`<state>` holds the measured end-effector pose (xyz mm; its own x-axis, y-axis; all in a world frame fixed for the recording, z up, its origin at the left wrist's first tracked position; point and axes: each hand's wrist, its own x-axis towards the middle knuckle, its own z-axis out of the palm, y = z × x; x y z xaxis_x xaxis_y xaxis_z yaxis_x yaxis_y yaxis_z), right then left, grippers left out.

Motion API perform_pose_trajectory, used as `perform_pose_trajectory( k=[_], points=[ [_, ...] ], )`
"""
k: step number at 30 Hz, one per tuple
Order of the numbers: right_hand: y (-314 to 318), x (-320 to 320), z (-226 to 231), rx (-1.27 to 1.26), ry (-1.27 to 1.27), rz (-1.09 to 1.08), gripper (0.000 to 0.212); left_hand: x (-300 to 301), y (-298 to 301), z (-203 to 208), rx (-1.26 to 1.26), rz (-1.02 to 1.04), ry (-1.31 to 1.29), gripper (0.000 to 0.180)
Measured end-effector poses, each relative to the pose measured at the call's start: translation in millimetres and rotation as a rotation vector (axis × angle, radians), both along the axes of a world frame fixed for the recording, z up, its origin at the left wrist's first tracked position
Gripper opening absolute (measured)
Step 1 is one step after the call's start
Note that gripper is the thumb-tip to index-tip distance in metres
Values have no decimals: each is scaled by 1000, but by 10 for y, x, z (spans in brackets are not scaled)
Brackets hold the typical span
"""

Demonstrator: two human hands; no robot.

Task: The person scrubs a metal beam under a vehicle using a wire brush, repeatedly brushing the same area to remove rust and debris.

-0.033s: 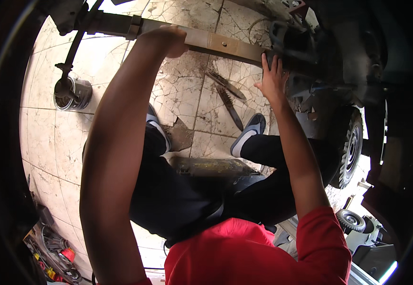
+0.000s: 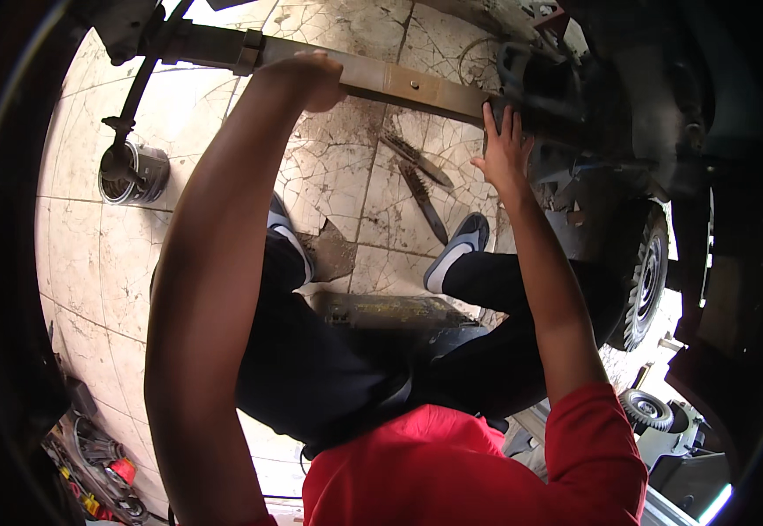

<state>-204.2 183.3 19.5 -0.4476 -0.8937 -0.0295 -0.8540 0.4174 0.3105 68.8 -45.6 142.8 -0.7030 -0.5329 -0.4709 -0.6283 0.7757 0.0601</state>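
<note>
A long flat metal bar like a leaf spring [image 2: 373, 74] runs across the top, with a small round bolt head [image 2: 414, 85] in its upper face and a clamp band [image 2: 248, 53] round its left part. My left hand [image 2: 310, 81] is closed against the bar just right of that band. Its curled fingers hide whatever may be in them. Farther right, my right hand [image 2: 506, 145] lies with fingers spread, their tips at the bar's near edge. Two wire brushes [image 2: 424, 203] [image 2: 417, 159] lie on the floor below the bar.
A metal can [image 2: 146, 171] stands at left, under a hanging rod [image 2: 127, 123]. Dark vehicle parts [image 2: 544, 83] and a treaded wheel [image 2: 649, 272] crowd the right. Between my legs is a worn box-like block [image 2: 390, 309]. Tools and parts [image 2: 101, 465] lie at lower left on cracked tiles.
</note>
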Motion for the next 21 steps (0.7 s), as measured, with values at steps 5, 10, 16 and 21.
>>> perform_pose_trajectory(
  k=[5,10,16,21],
  points=[
    [-225,-283,110,45,-40,-106,123,-93,69,-11,8,-43,62,43],
    [-191,-108,66,16,-78,-82,124,-162,115,-56,123,-93,24,43],
    [-131,-168,115,39,-44,-105,122,-351,259,8,186,-107,52,36],
    [-385,-251,122,27,-69,-182,120,-438,284,-43,160,-174,43,39]
  ],
)
